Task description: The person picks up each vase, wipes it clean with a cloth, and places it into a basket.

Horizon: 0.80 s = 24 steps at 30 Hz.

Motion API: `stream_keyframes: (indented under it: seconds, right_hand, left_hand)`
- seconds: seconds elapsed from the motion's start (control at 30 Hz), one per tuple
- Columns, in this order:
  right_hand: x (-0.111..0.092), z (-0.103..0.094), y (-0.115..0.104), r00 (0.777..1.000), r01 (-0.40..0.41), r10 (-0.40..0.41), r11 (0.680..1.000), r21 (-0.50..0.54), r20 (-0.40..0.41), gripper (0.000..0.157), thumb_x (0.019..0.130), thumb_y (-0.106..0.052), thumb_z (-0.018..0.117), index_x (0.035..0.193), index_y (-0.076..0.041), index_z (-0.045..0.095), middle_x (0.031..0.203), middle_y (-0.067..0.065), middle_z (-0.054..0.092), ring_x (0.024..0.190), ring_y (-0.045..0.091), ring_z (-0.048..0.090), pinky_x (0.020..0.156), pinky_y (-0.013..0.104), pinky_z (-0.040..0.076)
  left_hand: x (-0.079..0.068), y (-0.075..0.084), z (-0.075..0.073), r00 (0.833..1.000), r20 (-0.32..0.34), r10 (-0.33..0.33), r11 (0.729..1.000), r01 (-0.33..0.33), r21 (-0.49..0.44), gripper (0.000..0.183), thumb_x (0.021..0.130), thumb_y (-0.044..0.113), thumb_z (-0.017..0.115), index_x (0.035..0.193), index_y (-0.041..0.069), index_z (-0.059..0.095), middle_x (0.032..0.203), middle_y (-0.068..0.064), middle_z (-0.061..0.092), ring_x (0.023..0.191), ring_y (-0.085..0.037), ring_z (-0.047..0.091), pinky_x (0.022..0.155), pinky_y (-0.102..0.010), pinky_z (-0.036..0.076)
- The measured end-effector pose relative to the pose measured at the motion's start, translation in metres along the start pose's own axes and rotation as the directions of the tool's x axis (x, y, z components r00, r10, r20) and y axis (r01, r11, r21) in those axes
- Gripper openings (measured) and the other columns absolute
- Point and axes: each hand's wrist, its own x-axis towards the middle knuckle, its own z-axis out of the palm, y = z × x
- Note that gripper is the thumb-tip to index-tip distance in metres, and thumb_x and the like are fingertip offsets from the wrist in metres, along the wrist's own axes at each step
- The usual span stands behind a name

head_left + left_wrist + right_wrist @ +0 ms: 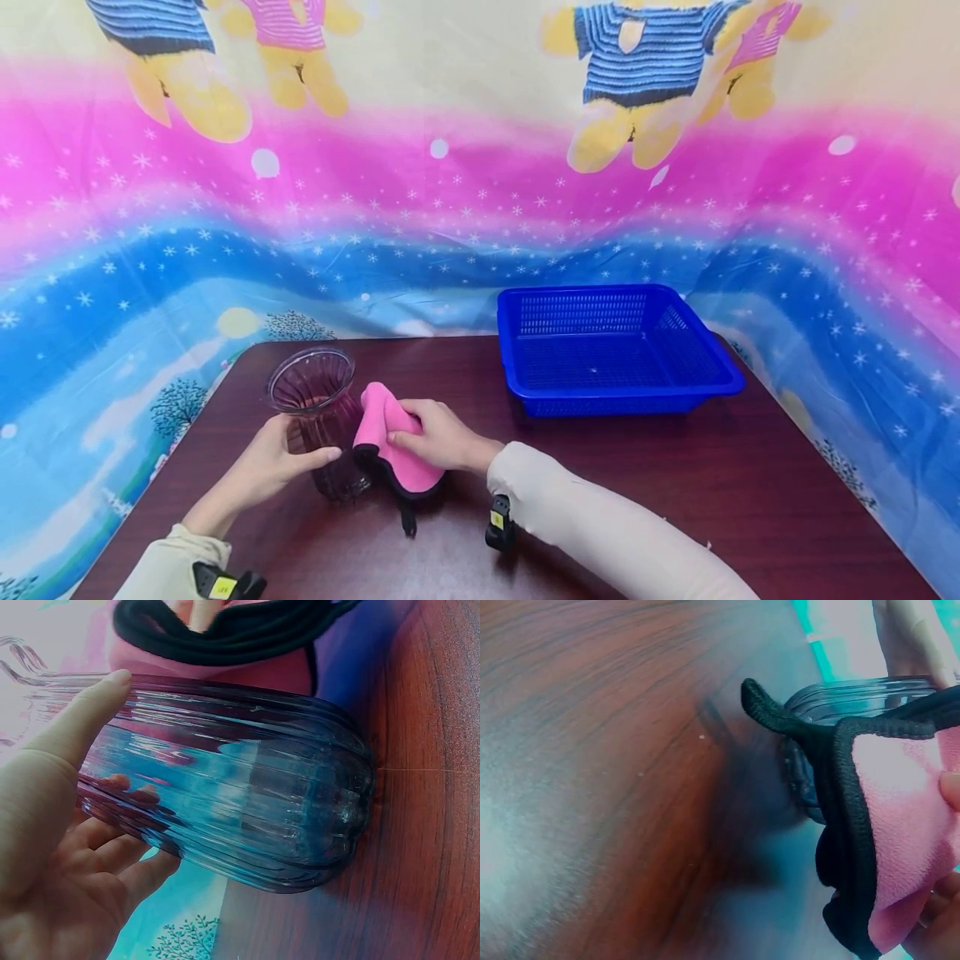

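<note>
A clear ribbed glass vase (324, 425) with a flared rim stands at the left of the table. My left hand (262, 467) grips it around the body, with the thumb on the near side and the fingers behind it, as the left wrist view shows. My right hand (442, 435) holds a bunched pink cloth (390, 433) with black edging, thumb on top. This cloth is right beside the vase's right side. A black hanging loop (761, 705) dangles from the cloth's lower corner. In the right wrist view the cloth covers part of the vase.
A blue plastic basket (617, 392) with perforated sides sits at the back right of the dark wooden table (637, 475). Behind the table hangs a colourful printed curtain (450, 192) with bears and snowflakes.
</note>
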Motion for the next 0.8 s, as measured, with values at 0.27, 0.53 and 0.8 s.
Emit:
stream_keyframes:
  seconds: [0.27,0.53,0.8]
  right_hand:
    - [0.005,-0.012,-0.011,0.998,0.035,-0.034,0.999,0.026,-0.044,0.019,0.09,-0.024,0.065,0.108,-0.018,0.064,0.087,-0.003,0.066,0.077,0.003,0.057,0.067,0.012,0.049]
    - [0.008,-0.018,-0.02,0.998,0.042,-0.038,0.996,0.073,-0.059,0.024,0.091,-0.025,0.065,0.113,-0.019,0.063,0.093,-0.003,0.067,0.08,0.004,0.059,0.069,0.014,0.051]
    - [0.011,-0.02,-0.028,0.996,0.07,-0.064,0.994,0.085,-0.067,0.026,0.09,-0.026,0.065,0.115,-0.019,0.062,0.094,-0.004,0.067,0.079,0.001,0.058,0.069,0.014,0.052]
  left_hand:
    - [-0.001,0.003,-0.002,1.0,-0.019,-0.023,0.995,0.024,0.092,0.062,0.081,0.027,0.078,0.133,0.008,0.051,0.126,-0.014,0.064,0.102,0.013,0.055,0.087,-0.018,0.053]
    - [0.0,0.006,-0.002,1.0,-0.026,-0.017,0.991,0.02,0.133,0.061,0.08,0.027,0.079,0.131,0.008,0.053,0.124,-0.012,0.065,0.102,0.014,0.054,0.088,-0.018,0.051]
    - [0.0,0.007,-0.003,1.0,-0.026,-0.007,0.989,0.011,0.15,0.061,0.08,0.029,0.079,0.132,0.012,0.052,0.125,-0.009,0.065,0.104,0.013,0.054,0.091,-0.019,0.049]
